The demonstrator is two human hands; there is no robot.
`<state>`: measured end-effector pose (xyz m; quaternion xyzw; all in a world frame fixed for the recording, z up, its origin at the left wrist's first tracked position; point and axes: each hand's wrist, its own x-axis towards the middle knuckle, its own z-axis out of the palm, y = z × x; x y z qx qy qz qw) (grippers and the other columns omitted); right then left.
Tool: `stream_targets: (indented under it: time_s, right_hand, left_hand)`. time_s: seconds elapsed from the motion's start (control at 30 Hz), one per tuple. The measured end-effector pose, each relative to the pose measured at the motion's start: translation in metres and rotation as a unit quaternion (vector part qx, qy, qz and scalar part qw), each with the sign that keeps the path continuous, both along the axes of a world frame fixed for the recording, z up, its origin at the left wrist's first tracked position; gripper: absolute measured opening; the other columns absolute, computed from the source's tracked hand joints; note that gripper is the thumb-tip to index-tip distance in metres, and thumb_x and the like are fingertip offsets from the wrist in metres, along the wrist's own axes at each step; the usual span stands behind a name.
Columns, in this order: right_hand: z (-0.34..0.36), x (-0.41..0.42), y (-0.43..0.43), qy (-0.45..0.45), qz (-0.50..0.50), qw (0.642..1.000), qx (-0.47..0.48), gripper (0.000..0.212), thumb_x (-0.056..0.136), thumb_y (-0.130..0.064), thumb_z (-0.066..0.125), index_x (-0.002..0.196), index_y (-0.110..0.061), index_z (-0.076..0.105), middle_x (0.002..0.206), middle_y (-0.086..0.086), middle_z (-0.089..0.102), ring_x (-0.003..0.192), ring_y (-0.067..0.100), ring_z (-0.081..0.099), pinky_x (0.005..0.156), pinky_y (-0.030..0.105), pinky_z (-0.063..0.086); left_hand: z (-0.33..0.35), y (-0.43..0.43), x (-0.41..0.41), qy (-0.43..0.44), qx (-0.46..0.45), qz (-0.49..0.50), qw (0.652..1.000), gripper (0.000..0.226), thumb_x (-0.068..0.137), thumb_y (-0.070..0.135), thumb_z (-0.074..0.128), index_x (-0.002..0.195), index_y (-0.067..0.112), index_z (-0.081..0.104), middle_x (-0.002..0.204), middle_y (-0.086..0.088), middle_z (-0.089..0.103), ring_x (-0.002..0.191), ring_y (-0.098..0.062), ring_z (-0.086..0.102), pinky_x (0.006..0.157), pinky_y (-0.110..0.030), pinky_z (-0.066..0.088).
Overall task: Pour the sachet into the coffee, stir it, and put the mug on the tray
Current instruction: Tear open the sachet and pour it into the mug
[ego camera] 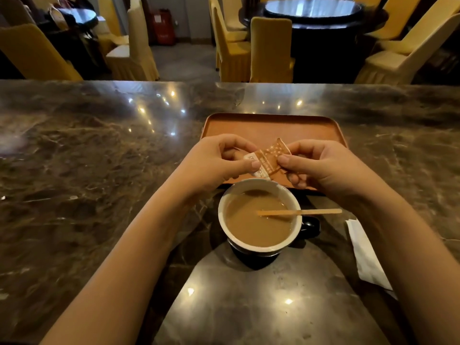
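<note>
A small brown and white sachet (268,160) is held just above the far rim of the mug, pinched from both sides. My left hand (219,163) grips its left end and my right hand (321,168) grips its right end between thumb and fingers. Below them a dark mug (258,217) with a white inside stands on the marble counter, full of milky coffee. A wooden stir stick (301,212) rests in the coffee and juts over the right rim, above the mug's handle. The orange-brown tray (271,128) lies just behind the mug, partly hidden by my hands.
A white paper napkin (366,257) lies on the counter to the right of the mug, partly under my right forearm. The glossy marble counter (99,158) stretches wide on both sides. Beyond its far edge stand yellow-covered chairs and dark round tables.
</note>
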<state>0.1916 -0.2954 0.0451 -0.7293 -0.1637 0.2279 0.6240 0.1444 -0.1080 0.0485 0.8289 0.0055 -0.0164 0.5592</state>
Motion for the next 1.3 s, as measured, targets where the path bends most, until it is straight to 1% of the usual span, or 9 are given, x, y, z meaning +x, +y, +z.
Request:
stream_targets:
  time_s: [0.07, 0.23, 0.37, 0.47, 0.57, 0.77, 0.9, 1.1, 1.3]
  right_hand:
    - [-0.002, -0.002, 0.001, -0.003, -0.001, 1.000, -0.006, 0.012, 0.080, -0.013, 0.062, 0.090, -0.009, 0.066, 0.062, 0.005, 0.064, 0.045, 0.008, 0.052, 0.048, 0.014, 0.048]
    - [-0.003, -0.002, 0.005, -0.008, 0.008, 1.000, -0.013, 0.019, 0.071, -0.020, 0.064, 0.087, -0.009, 0.066, 0.056, 0.001, 0.064, 0.045, 0.007, 0.052, 0.046, 0.013, 0.046]
    - [-0.003, -0.004, 0.005, -0.034, 0.006, 0.999, -0.020, 0.013, 0.077, -0.015, 0.062, 0.088, -0.007, 0.066, 0.053, -0.001, 0.063, 0.043, 0.005, 0.051, 0.046, 0.013, 0.045]
    - [-0.004, -0.006, 0.005, -0.061, -0.004, 0.998, -0.025, 0.012, 0.079, -0.013, 0.062, 0.088, -0.006, 0.066, 0.050, -0.002, 0.063, 0.043, 0.006, 0.051, 0.045, 0.014, 0.045]
    - [-0.004, -0.007, 0.004, -0.084, -0.007, 0.996, -0.030, 0.011, 0.079, -0.014, 0.063, 0.087, -0.007, 0.067, 0.051, -0.001, 0.063, 0.044, 0.008, 0.051, 0.046, 0.015, 0.046]
    - [-0.004, -0.008, 0.004, -0.094, -0.002, 0.995, -0.026, 0.009, 0.080, -0.015, 0.062, 0.086, -0.009, 0.066, 0.052, -0.002, 0.064, 0.045, 0.006, 0.051, 0.045, 0.014, 0.045]
    - [-0.004, -0.008, 0.003, -0.105, -0.002, 0.994, -0.020, 0.011, 0.080, -0.014, 0.061, 0.087, -0.006, 0.065, 0.052, -0.005, 0.066, 0.045, 0.004, 0.053, 0.045, 0.014, 0.044]
    - [-0.004, -0.009, 0.004, -0.127, 0.000, 0.992, -0.015, 0.011, 0.080, -0.012, 0.062, 0.088, -0.005, 0.066, 0.057, -0.003, 0.067, 0.047, 0.004, 0.053, 0.045, 0.016, 0.045]
    - [-0.004, -0.008, 0.002, -0.139, 0.001, 0.990, -0.027, 0.010, 0.080, -0.014, 0.062, 0.087, -0.008, 0.066, 0.060, -0.004, 0.069, 0.048, 0.005, 0.055, 0.046, 0.015, 0.046]
  left_hand:
    - [-0.003, 0.000, -0.002, 0.015, -0.004, 0.005, 1.000, 0.017, 0.076, 0.016, 0.070, 0.091, 0.020, 0.066, 0.065, 0.006, 0.070, 0.063, -0.003, 0.067, 0.063, -0.013, 0.055]
    - [-0.002, 0.004, -0.003, 0.043, 0.008, 0.011, 0.999, 0.007, 0.076, 0.020, 0.069, 0.084, 0.019, 0.068, 0.075, -0.001, 0.073, 0.064, -0.003, 0.067, 0.063, -0.013, 0.054]
    - [-0.002, 0.003, -0.004, 0.034, 0.022, 0.011, 0.999, 0.007, 0.077, 0.020, 0.069, 0.083, 0.018, 0.068, 0.073, 0.005, 0.072, 0.067, -0.002, 0.068, 0.065, -0.013, 0.055]
    - [-0.002, 0.000, -0.006, 0.017, 0.033, 0.010, 0.999, 0.006, 0.076, 0.021, 0.069, 0.082, 0.018, 0.068, 0.073, 0.004, 0.072, 0.065, -0.001, 0.067, 0.062, -0.010, 0.053]
    - [-0.003, -0.002, -0.007, 0.002, 0.040, 0.018, 0.999, 0.008, 0.076, 0.020, 0.069, 0.083, 0.016, 0.069, 0.077, 0.000, 0.073, 0.067, -0.005, 0.067, 0.064, -0.011, 0.054]
    - [-0.003, -0.002, -0.006, -0.007, 0.068, 0.013, 0.998, 0.010, 0.077, 0.023, 0.069, 0.085, 0.019, 0.069, 0.077, 0.004, 0.072, 0.072, -0.006, 0.068, 0.068, -0.012, 0.054]
    - [-0.002, -0.004, -0.008, -0.020, 0.074, 0.004, 0.997, 0.012, 0.076, 0.023, 0.069, 0.087, 0.019, 0.069, 0.082, 0.003, 0.073, 0.078, -0.009, 0.069, 0.075, -0.017, 0.055]
    - [-0.002, -0.006, -0.009, -0.031, 0.086, 0.003, 0.996, 0.010, 0.077, 0.024, 0.068, 0.085, 0.017, 0.069, 0.083, 0.000, 0.073, 0.078, -0.014, 0.069, 0.075, -0.023, 0.056]
    - [-0.004, -0.006, -0.008, -0.042, 0.096, 0.010, 0.994, 0.009, 0.077, 0.024, 0.068, 0.083, 0.017, 0.069, 0.077, 0.003, 0.072, 0.075, -0.013, 0.069, 0.074, -0.024, 0.056]
